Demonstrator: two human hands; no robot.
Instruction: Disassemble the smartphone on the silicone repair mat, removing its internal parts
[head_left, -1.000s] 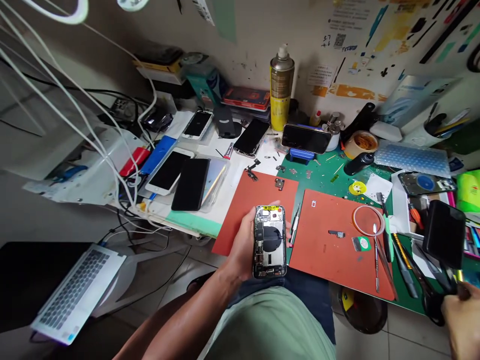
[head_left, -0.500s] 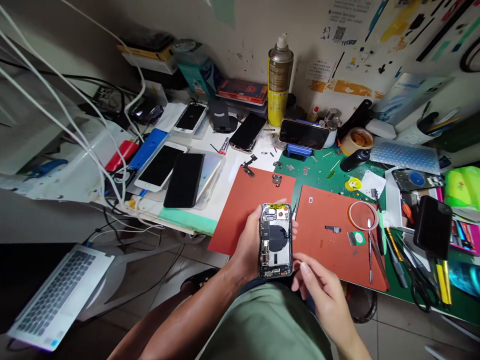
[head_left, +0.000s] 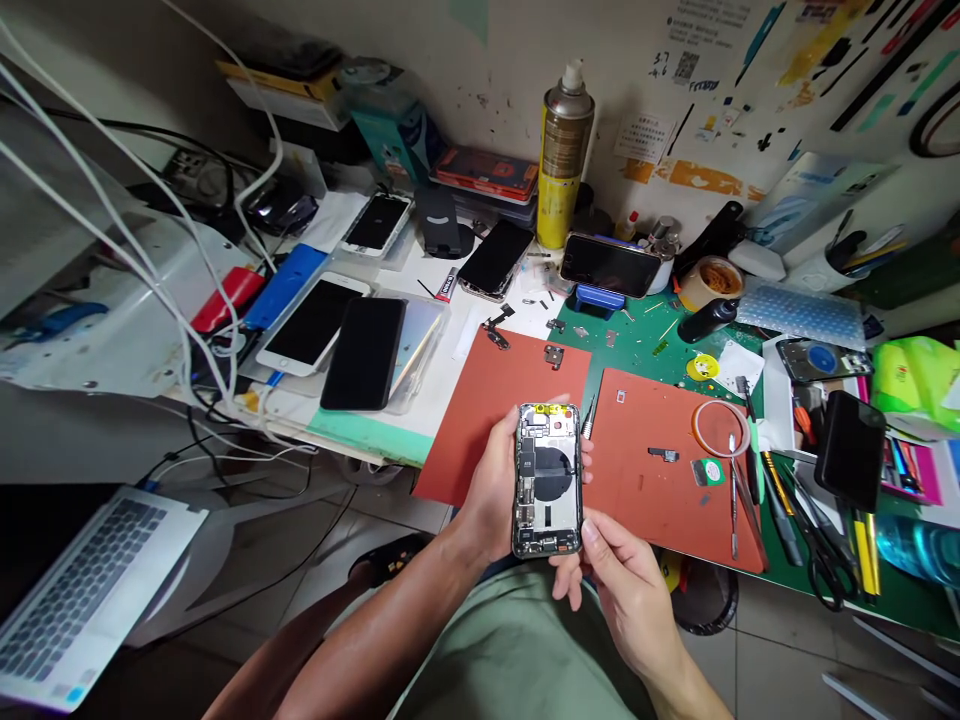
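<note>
An opened smartphone (head_left: 547, 515), its screen off and its inner parts bare, lies tilted in my left hand (head_left: 495, 490). That hand wraps the phone from the left and behind, with fingertips showing past its right edge. My right hand (head_left: 626, 575) is at the phone's lower right corner, thumb at the edge and other fingers curled below; part of its grip is hidden behind the phone. Just beyond the phone's upper right side lies a thin pointed metal tool (head_left: 590, 415). A small dark phone part (head_left: 664, 455) rests on the right-hand red-brown mat (head_left: 630, 500).
Several phones, including a black one (head_left: 364, 355), lie at the left. A spray can (head_left: 564, 160) stands by the wall. Scissors (head_left: 829, 575), a clear tape ring (head_left: 721, 430) and pens are at the right. A laptop (head_left: 97, 590) sits lower left, and white cables hang above it.
My right hand has moved left and up to the phone's lower right corner, its thumb now against the edge. My left hand still holds the phone.
</note>
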